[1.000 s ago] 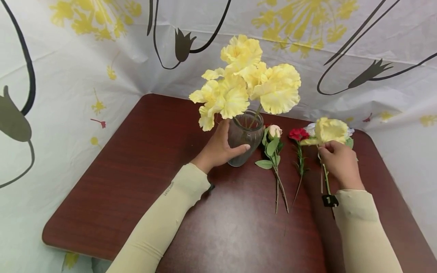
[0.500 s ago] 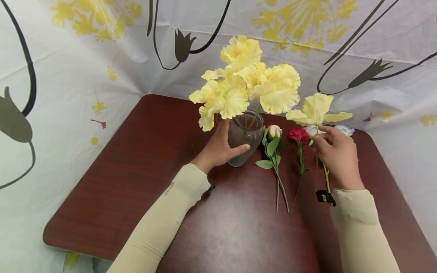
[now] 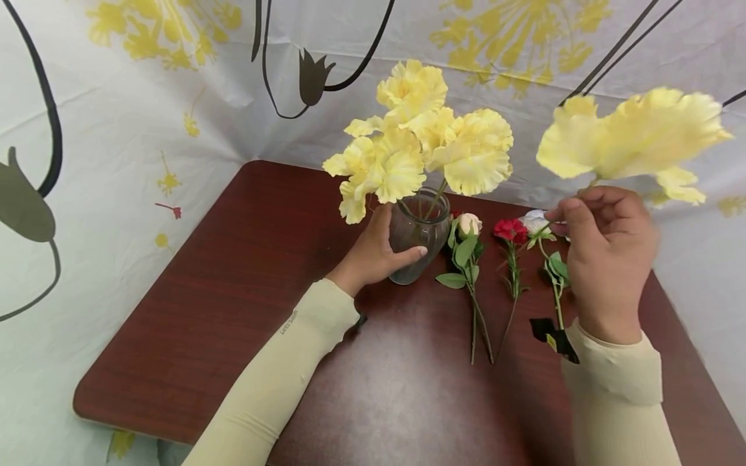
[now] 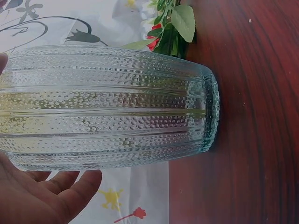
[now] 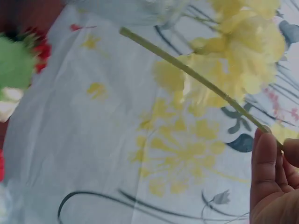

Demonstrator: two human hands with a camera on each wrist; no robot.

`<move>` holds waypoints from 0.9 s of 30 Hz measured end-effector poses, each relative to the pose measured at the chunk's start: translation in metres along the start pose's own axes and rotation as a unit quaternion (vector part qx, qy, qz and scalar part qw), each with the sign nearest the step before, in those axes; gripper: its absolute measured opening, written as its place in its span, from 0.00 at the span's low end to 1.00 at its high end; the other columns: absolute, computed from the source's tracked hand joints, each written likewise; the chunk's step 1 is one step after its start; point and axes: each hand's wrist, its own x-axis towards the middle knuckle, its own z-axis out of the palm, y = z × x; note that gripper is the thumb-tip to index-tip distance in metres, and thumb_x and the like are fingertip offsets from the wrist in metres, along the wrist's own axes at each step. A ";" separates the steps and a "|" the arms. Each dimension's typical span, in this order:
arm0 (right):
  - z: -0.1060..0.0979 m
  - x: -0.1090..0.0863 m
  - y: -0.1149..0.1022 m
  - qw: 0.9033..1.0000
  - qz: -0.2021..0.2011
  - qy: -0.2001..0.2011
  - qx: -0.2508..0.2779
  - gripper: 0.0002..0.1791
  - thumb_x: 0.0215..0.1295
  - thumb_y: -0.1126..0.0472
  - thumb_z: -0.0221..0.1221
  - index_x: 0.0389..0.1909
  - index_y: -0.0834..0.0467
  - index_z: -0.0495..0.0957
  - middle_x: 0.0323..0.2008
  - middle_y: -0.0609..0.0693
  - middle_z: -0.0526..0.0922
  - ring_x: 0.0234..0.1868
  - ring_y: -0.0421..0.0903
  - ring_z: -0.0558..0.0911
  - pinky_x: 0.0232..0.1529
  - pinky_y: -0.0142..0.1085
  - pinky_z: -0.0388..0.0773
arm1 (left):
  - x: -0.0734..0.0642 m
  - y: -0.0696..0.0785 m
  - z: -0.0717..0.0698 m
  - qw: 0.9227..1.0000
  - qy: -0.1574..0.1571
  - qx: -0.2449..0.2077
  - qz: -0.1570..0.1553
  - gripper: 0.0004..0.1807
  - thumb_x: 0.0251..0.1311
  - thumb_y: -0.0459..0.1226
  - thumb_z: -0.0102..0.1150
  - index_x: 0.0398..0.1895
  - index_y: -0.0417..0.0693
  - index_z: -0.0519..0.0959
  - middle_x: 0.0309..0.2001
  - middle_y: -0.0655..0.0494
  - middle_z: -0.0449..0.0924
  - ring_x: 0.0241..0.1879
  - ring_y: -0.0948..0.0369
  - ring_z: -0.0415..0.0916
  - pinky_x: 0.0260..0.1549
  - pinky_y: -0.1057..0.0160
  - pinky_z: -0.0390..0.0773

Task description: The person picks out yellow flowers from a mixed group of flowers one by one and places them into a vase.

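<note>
My left hand [image 3: 373, 251] grips the ribbed clear glass vase [image 3: 421, 243], its thumb across the near side. Several large yellow flowers [image 3: 402, 152] stand in the vase, their heads spreading above the rim. In the left wrist view, the vase's dimpled wall [image 4: 112, 112] fills the middle and its base meets the table. Over on the right, my right hand [image 3: 612, 259] pinches another yellow flower [image 3: 635, 139] by its stem, just below the bloom. That green stem [image 5: 196, 77] juts out bare toward the vase in the right wrist view.
On the dark red wooden table [image 3: 192, 310] lie a cream rose [image 3: 469, 225] with green leaves, a red carnation [image 3: 510, 232] and a white flower [image 3: 535, 221]. A patterned white sheet [image 3: 192, 84] hangs behind the table. My right forearm covers the right side.
My right hand has lifted the yellow flower up from the right of the table and tilted it, bloom now to the upper right. The left hand and vase have stayed put.
</note>
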 end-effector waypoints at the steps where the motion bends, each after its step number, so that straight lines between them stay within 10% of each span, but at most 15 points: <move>1: 0.004 0.000 -0.002 1.000 -0.015 0.004 0.019 0.05 0.61 0.75 0.63 0.35 0.73 0.77 0.28 0.62 0.82 0.27 0.49 0.84 0.30 0.32 0.81 | 0.000 0.000 0.000 1.000 -0.001 0.001 -0.002 0.48 0.58 0.54 0.68 0.75 0.57 0.51 0.68 0.55 0.56 0.64 0.60 0.62 0.60 0.52 0.68; 8: 0.032 0.005 -0.012 0.996 -0.065 0.005 0.056 0.07 0.61 0.75 0.62 0.32 0.76 0.75 0.26 0.64 0.81 0.26 0.51 0.83 0.33 0.34 0.81 | -0.002 -0.001 0.000 1.000 -0.003 0.003 -0.018 0.51 0.58 0.56 0.67 0.77 0.58 0.47 0.71 0.56 0.53 0.67 0.60 0.59 0.62 0.50 0.66; 27: 0.087 0.014 0.024 0.997 -0.017 -0.033 0.063 0.02 0.68 0.71 0.59 0.35 0.65 0.77 0.32 0.61 0.80 0.33 0.53 0.82 0.38 0.38 0.81 | -0.001 0.002 0.000 1.000 -0.007 0.006 -0.029 0.53 0.57 0.57 0.66 0.78 0.53 0.47 0.72 0.53 0.52 0.68 0.58 0.58 0.64 0.49 0.65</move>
